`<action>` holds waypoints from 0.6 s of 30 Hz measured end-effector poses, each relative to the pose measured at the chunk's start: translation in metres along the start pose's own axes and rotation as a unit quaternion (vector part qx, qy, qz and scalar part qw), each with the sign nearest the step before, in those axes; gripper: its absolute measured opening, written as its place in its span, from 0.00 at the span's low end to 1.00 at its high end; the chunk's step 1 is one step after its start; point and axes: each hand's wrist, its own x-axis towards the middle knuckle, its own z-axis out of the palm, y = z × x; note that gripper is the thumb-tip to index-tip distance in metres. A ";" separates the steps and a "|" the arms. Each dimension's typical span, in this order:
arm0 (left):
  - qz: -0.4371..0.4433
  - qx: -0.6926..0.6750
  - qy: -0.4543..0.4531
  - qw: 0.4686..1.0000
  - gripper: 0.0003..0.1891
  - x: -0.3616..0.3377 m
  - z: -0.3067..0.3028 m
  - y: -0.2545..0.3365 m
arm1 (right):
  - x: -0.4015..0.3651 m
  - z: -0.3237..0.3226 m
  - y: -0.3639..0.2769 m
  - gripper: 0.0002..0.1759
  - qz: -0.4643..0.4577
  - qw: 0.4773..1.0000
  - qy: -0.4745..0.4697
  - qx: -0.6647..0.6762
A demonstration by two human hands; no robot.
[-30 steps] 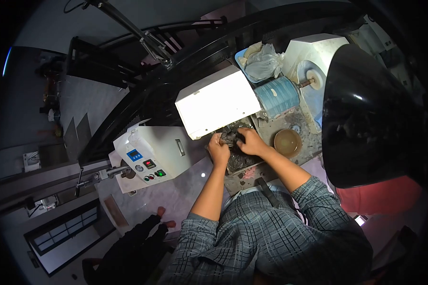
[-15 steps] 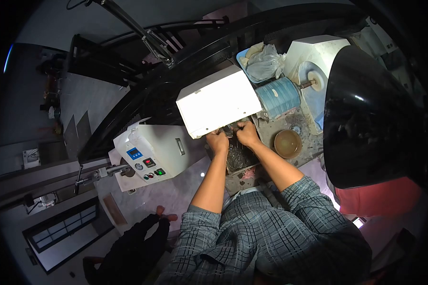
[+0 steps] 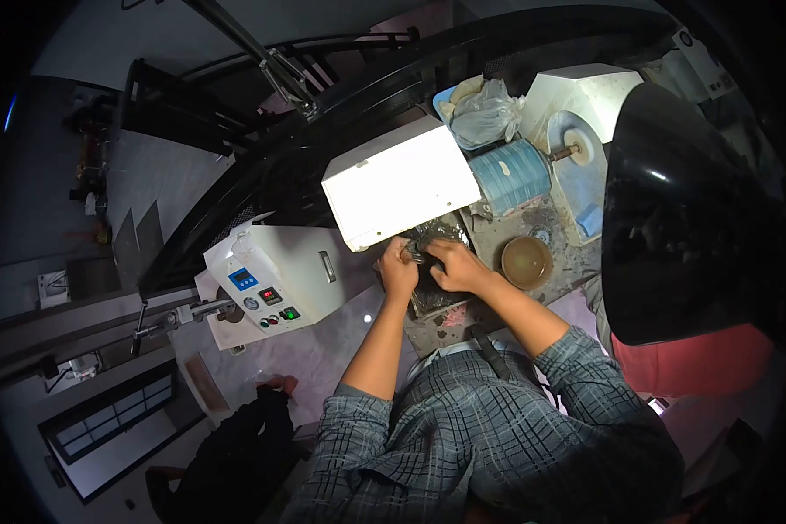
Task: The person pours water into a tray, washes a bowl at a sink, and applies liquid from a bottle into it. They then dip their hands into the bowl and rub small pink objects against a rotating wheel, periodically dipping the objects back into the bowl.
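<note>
My left hand [image 3: 398, 265] and my right hand [image 3: 454, 265] meet below the front edge of a bright white box-shaped hood [image 3: 402, 183]. Between them is a small dark, wet-looking object [image 3: 417, 251], gripped by the fingers of both; its exact shape is hard to make out. Under the hands lies a dark, wet tray [image 3: 437, 299]. A round brown bowl [image 3: 527, 263] of cloudy liquid stands to the right of my right hand.
Right of the hood sit a blue-wrapped motor [image 3: 508, 177], a buffing wheel [image 3: 578, 148] and a plastic bag [image 3: 487, 113]. A white machine [image 3: 284, 275] with a display stands left. A dark lamp-like shade [image 3: 672, 218] is at right. Another person [image 3: 240, 454] is lower left.
Both hands have drawn back slightly from under the hood and come closer together, bringing the dark object toward me. The other person's arm at lower left has shifted.
</note>
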 end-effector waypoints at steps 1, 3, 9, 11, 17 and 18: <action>-0.034 -0.082 0.008 0.996 0.12 0.002 0.003 -0.002 | 0.001 0.004 0.006 0.22 0.004 0.999 -0.001 -0.053; -0.039 -0.097 0.028 0.994 0.12 0.002 0.010 -0.005 | 0.004 0.012 0.018 0.20 0.058 0.995 0.028 -0.077; -0.140 -0.284 0.075 0.946 0.13 0.011 0.016 0.014 | 0.017 0.025 0.028 0.07 0.203 0.972 0.109 0.041; -0.157 -0.304 0.077 0.937 0.14 0.016 0.025 0.006 | 0.023 0.026 0.028 0.07 0.219 0.968 0.120 0.027; -0.266 -0.332 0.121 0.897 0.15 0.028 0.030 -0.001 | 0.030 0.027 0.030 0.09 0.291 0.951 0.102 0.017; -0.210 -0.289 0.115 0.927 0.15 0.027 0.032 -0.014 | 0.028 0.026 0.030 0.11 0.286 0.954 0.088 0.031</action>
